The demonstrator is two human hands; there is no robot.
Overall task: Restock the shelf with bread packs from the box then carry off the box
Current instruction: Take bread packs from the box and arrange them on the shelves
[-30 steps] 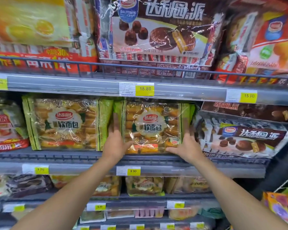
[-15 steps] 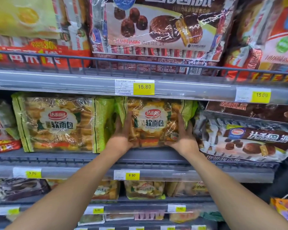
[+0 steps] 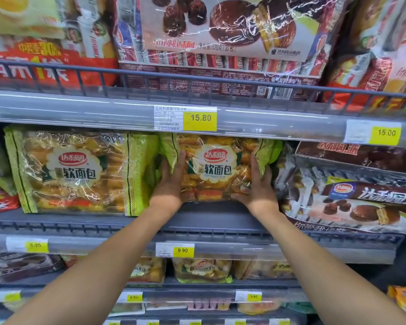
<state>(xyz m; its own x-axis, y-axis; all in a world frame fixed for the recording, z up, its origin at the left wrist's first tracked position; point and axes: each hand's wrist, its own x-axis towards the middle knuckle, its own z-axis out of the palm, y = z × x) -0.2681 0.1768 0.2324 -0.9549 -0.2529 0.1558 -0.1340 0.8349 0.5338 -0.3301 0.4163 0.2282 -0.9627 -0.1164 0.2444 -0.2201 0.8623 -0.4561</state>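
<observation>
A green-edged clear bread pack (image 3: 217,167) stands upright deep on the middle shelf (image 3: 211,216). My left hand (image 3: 171,184) lies flat against its left side, fingers straight and pointing up. On the pack's right side, my right hand (image 3: 256,186) presses in the same way. A second, identical bread pack (image 3: 75,172) stands to the left, closer to the shelf front. The box is not in view.
Chocolate pie packs (image 3: 352,198) crowd the shelf right of my hands, and a larger one (image 3: 220,36) sits on the shelf above behind a wire rail (image 3: 197,78). Price tags (image 3: 199,118) line the shelf edges. More bread packs (image 3: 202,269) fill lower shelves.
Both hands have pushed the bread pack further back into the middle shelf, and it now stands behind the neighbouring pack's front. The camera has moved closer to the shelf.
</observation>
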